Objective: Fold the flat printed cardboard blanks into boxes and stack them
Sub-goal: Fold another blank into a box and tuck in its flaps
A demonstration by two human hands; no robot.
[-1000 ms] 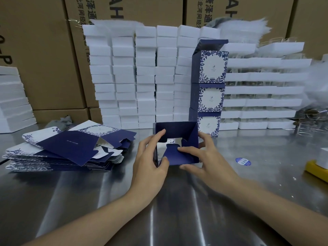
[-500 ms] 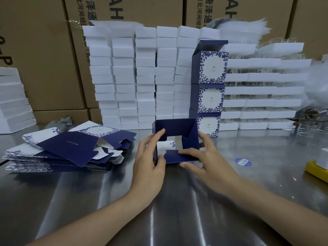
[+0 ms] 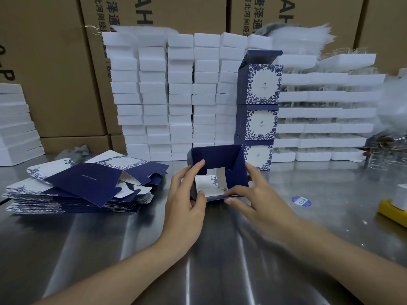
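Observation:
A half-folded navy box [image 3: 220, 158] stands on the steel table [image 3: 88, 249], its open end facing me, white floral print visible inside. My left hand [image 3: 186, 201] grips its left wall, thumb at the lower front corner and fingers on top. My right hand [image 3: 253, 199] holds the right wall, its thumb pressing the near bottom flap down. A pile of flat printed blanks [image 3: 77, 186] lies to the left. Three finished boxes [image 3: 259, 111] stand stacked behind the box.
Columns of white foam blocks [image 3: 176, 95] and white trays [image 3: 326, 113] line the back, with brown cartons [image 3: 44, 62] behind. A round blue sticker [image 3: 301, 201] lies on the table at right. A yellow object [image 3: 393, 211] sits at the right edge.
The near bottom flap, raised a second ago, has been pushed down and flattened by my right thumb, exposing the box's inside. Both hands stayed on the box walls.

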